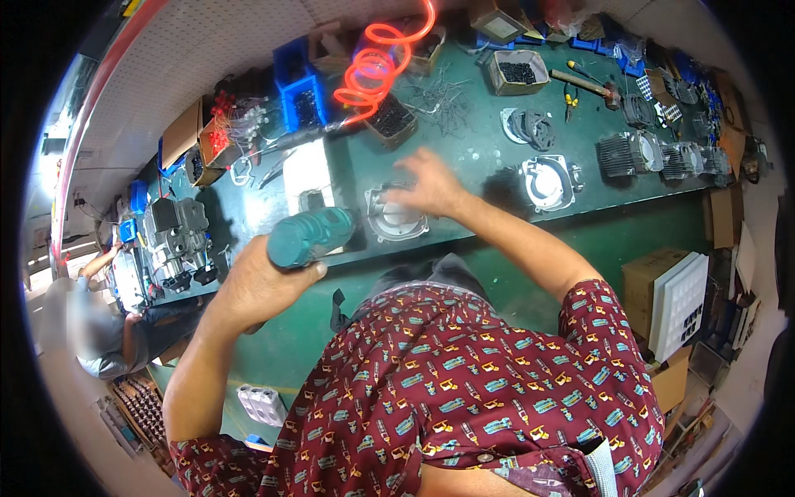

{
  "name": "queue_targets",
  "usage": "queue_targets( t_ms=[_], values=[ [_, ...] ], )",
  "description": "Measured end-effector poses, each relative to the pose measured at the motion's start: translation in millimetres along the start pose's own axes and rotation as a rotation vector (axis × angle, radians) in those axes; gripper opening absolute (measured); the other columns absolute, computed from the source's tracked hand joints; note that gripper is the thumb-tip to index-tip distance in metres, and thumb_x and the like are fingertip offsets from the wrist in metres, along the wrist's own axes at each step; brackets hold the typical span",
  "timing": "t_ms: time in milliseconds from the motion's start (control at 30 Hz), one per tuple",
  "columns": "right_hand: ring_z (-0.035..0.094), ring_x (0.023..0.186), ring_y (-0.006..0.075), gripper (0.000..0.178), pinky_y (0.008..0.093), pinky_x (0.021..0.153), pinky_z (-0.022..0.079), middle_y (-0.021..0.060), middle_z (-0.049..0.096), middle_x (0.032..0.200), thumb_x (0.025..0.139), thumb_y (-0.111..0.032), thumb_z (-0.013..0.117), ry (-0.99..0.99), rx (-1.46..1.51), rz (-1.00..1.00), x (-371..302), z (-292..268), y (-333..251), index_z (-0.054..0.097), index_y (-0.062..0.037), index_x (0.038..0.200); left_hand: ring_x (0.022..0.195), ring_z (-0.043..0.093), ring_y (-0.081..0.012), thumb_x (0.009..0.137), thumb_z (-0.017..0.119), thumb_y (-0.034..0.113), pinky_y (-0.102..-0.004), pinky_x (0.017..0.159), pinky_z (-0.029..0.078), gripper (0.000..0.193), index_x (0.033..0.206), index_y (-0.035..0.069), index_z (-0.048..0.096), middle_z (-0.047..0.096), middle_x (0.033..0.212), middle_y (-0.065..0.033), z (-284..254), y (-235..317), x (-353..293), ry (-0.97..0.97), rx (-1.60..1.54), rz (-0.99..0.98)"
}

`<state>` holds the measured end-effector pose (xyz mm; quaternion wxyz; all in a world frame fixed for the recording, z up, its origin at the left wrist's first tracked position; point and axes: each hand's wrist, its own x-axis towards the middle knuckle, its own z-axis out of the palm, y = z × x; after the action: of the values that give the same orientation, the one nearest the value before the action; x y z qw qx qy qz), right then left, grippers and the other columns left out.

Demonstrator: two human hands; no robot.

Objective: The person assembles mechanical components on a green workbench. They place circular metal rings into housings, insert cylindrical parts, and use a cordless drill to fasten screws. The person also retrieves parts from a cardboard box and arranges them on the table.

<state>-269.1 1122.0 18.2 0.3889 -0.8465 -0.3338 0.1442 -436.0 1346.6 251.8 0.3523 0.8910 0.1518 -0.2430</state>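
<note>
My left hand [255, 286] is wrapped round the handle of a teal cordless drill [308, 238], raised over the bench's front edge. Its front end points toward a round silver metal housing [396, 225] lying on the green bench. Right above that housing is my right hand [431, 184], its fingers apart and slightly blurred; I see nothing in them. The hand covers the housing's far part. Behind the drill a white sheet or box [308, 170] lies on the bench. A second open metal housing [546, 184] sits farther right.
A red coiled air hose [373, 70] hangs over the bench. Small-part boxes [517, 73], blue bins [302, 103] and a hammer [588, 85] lie at the back. Finned cylinders [631, 155] stand right, a motor assembly [176, 236] left. Another person [116, 331] sits far left.
</note>
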Motion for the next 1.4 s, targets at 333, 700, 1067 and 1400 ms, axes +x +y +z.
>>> queue_targets(
  t_ms=[333, 700, 1067, 1400],
  values=[
    [0.069, 0.109, 0.0298, 0.031, 0.0342, 0.094, 0.061, 0.0247, 0.066, 0.121, 0.096, 0.006, 0.056, 0.300, 1.317, 0.683, -60, -51, 13, 0.056, 0.0141, 0.126, 0.111, 0.058, -0.0149, 0.094, 0.074, 0.014, -0.0323, 0.098, 0.048, 0.042, 0.133, 0.004, 0.062, 0.067, 0.124, -0.0068, 27, -45, -21, 0.024, -0.467, 0.086],
    [0.054, 0.063, 0.0083, 0.021, 0.0243, 0.055, 0.043, 0.0016, 0.063, 0.080, 0.098, -0.022, 0.067, 0.312, 1.066, 0.676, -75, -24, -6, 0.068, -0.0008, 0.097, 0.102, 0.061, -0.0138, 0.094, 0.074, 0.015, -0.0323, 0.091, 0.051, 0.038, 0.129, 0.005, 0.065, 0.069, 0.114, -0.0043, 52, -64, -18, 0.016, -0.508, 0.040],
    [0.066, 0.089, 0.0161, 0.025, 0.0301, 0.082, 0.052, 0.0092, 0.072, 0.099, 0.098, -0.016, 0.062, 0.482, 0.630, 0.297, -63, 20, 8, 0.071, 0.0040, 0.110, 0.087, 0.064, -0.0140, 0.092, 0.073, 0.017, -0.0337, 0.080, 0.055, 0.033, 0.121, 0.002, 0.065, 0.070, 0.097, -0.0055, 68, -66, 1, -0.060, -0.424, -0.003],
    [0.068, 0.085, 0.0236, 0.022, 0.0364, 0.080, 0.053, 0.0153, 0.070, 0.092, 0.100, -0.017, 0.055, 0.494, 0.543, 0.259, -47, 47, 1, 0.062, 0.0023, 0.106, 0.105, 0.066, -0.0204, 0.083, 0.079, 0.016, -0.0379, 0.099, 0.051, 0.051, 0.131, 0.009, 0.062, 0.072, 0.116, -0.0103, -3, 27, 92, -0.381, 0.042, 0.360]
  ],
)
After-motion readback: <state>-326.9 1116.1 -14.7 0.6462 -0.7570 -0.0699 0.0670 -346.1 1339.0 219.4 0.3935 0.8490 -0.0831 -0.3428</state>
